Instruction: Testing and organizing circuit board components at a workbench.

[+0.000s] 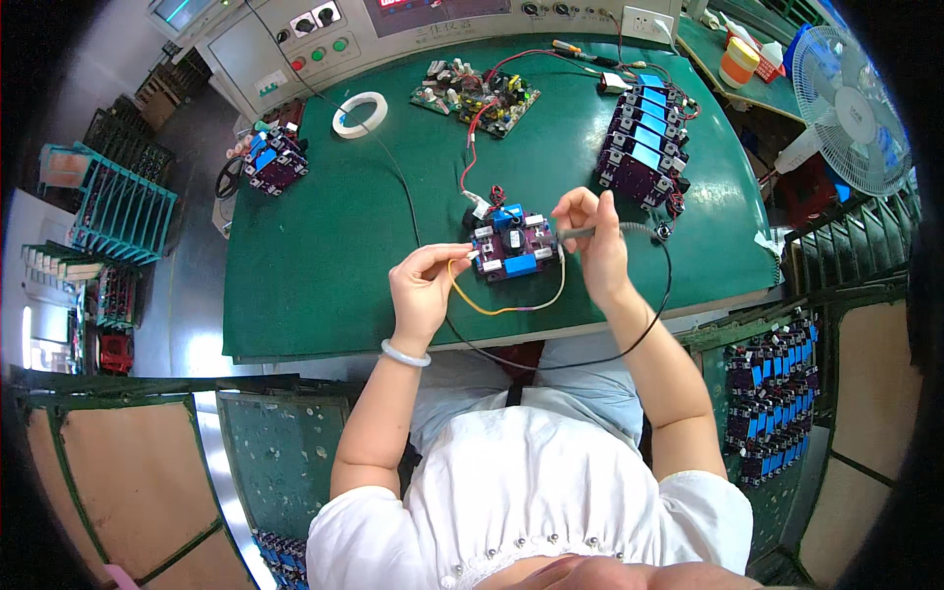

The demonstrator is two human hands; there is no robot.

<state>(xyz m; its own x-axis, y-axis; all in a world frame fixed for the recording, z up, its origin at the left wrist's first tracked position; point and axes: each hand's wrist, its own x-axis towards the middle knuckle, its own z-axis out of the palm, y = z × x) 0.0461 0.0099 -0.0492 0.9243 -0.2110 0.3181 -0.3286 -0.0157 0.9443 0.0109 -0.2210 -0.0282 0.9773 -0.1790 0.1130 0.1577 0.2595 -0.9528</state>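
A dark purple circuit board [513, 241] with blue and black parts lies on the green bench mat in front of me. At its left edge, my left hand [423, 290] is closed, its fingertips pinching a small white connector [473, 255]. A yellow and white wire [492, 312] loops from there to the board's right side. My right hand [600, 251] is curled around a grey cable plug [578, 234] that meets the board's right edge; part of the plug is hidden by the fingers. Red wires [471, 162] run to the board's top from behind.
A row of similar boards [644, 138] stands at the right, another cluster [273, 159] at the left. A larger bare board [477, 96] and a white tape roll [360, 115] lie farther back. A fan [851, 108] stands far right. A black cable [580, 364] crosses the front edge.
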